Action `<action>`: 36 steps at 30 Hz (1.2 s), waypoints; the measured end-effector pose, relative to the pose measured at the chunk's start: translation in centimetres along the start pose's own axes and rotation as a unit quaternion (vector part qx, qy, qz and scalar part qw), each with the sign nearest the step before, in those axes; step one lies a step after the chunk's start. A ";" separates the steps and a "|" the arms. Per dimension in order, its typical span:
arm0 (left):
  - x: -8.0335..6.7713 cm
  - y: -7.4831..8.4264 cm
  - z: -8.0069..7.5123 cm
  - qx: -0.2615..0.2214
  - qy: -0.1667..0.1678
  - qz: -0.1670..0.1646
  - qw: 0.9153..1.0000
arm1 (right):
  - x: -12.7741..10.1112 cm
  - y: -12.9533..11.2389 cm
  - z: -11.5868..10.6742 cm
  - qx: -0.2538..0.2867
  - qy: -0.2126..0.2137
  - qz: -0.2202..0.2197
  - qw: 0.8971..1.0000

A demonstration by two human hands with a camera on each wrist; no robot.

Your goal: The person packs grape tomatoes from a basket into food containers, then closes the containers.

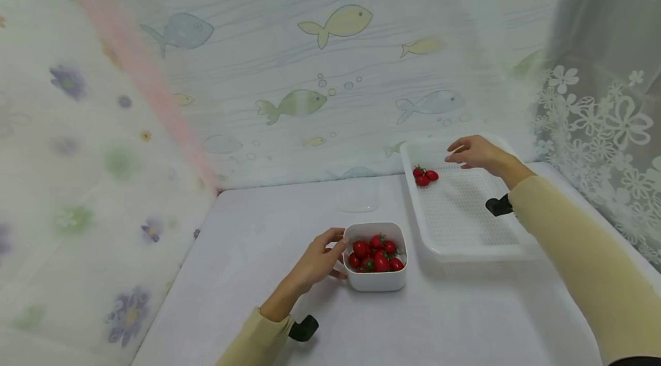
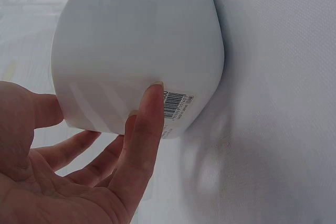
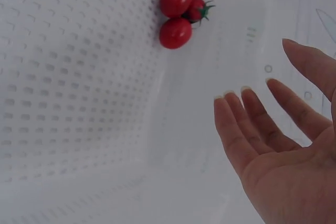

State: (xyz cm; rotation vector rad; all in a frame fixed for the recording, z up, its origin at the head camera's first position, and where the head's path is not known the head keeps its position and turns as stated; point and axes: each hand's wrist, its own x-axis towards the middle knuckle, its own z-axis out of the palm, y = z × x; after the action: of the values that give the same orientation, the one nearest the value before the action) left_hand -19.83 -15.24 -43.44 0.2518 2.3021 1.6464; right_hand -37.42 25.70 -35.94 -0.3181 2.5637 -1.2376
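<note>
A white square box (image 1: 376, 281) with several small red tomatoes (image 1: 381, 261) in it stands on the table. My left hand (image 1: 320, 260) rests against the box's left side, thumb at the rim and other fingers loosely extended along the outer wall, next to a barcode label (image 2: 176, 106). Over the white perforated basket (image 1: 449, 222) on the right, my right hand (image 1: 477, 154) is held up with spread, slightly bent fingers and nothing in them. Three tomatoes (image 3: 176, 1) with green stems lie together in the basket's far left corner, apart from the right fingertips.
A clear, flat lid-like piece (image 1: 358, 198) lies on the white table (image 1: 248, 240) behind the box. A fish-patterned curtain (image 1: 310, 67) hangs along the back edge, with a flowered sheet (image 1: 77, 182) at left and lace (image 1: 604, 119) at right.
</note>
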 end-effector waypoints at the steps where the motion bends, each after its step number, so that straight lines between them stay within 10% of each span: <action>1: 0.0 0.0 0.0 -0.001 0.000 -0.001 1.000 | 0.2 0.2 0.1 0.006 0.003 0.006 1.000; 20: 0.1 -0.2 0.0 0.002 -0.001 0.005 1.000 | 2.8 2.4 3.1 0.041 -0.007 0.046 0.998; 36: -0.2 0.0 0.0 0.003 0.005 0.008 1.000 | 4.8 2.7 4.8 -0.032 -0.049 0.032 0.998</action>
State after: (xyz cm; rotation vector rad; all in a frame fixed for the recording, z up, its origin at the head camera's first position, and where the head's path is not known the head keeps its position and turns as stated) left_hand -19.60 -15.31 -43.43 0.2648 2.3189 1.6524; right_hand -40.45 22.31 -41.63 -0.3000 2.5128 -1.0932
